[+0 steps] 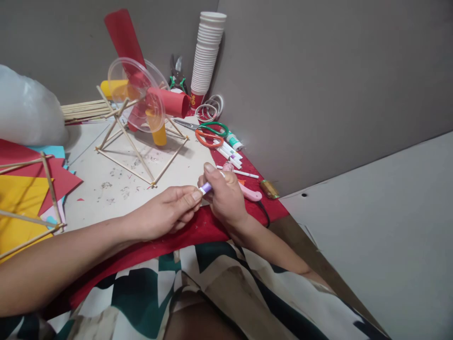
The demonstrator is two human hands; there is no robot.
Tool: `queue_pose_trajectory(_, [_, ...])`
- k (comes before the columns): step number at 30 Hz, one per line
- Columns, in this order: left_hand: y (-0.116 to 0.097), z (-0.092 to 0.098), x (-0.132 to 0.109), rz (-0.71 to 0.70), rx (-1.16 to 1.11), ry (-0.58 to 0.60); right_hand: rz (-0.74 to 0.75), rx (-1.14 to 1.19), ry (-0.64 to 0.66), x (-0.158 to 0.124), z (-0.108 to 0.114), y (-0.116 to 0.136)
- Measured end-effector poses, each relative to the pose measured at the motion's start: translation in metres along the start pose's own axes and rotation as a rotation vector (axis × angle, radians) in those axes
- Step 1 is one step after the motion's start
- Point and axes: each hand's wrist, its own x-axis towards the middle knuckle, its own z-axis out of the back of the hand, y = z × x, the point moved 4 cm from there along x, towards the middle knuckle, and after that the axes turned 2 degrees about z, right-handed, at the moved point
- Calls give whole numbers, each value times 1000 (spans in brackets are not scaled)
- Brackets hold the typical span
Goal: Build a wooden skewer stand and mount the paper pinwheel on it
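Both hands meet on a small purple-and-white marker pen (205,188) near the table's front edge. My left hand (179,205) pinches its left end between thumb and fingertips. My right hand (228,196) is wrapped round the other end, thumb on top, hiding most of it. Just beyond the right hand lie several white marker pens (228,153) with coloured bands. A pink-handled tool (250,192) lies beside that hand, partly covered. Left of the hands, a wooden stick frame (136,163) stands on a pale board (88,189), carrying a clear plastic disc (120,89) with red and yellow paper tubes.
Scissors (212,134) with green and orange handles lie past the pens. A tall stack of paper cups (207,56) stands at the back by the grey wall, with pruning shears (177,75) beside it. Coloured paper (21,198) and another stick frame (53,193) occupy the left.
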Motion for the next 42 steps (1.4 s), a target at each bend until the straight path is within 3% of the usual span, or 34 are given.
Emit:
queue_pose_trajectory(5, [17,-2,-11,176,-94,-18,14,229,-249,24,44,19])
queue_pose_trajectory(7, [22,-3,-14,207,-115,-4,91,263,-357,28,58,28])
queue_pose_trajectory(11, [17,-1,-9,59,-129,-12,17,270,-174,26,44,28])
queue_pose_trajectory(14, [10,6,-5,-80,3,-66,-4,251,-62,22,32,25])
queue_pose_trajectory(21, [3,22,-3,-225,327,-252,39,229,14,20,32,23])
queue_pose_trajectory(31, [3,26,-2,-261,-26,-287,-13,233,82,16,20,16])
queue_pose_trajectory(42, [-8,42,-4,-451,-242,-398,28,196,-3,11,29,1])
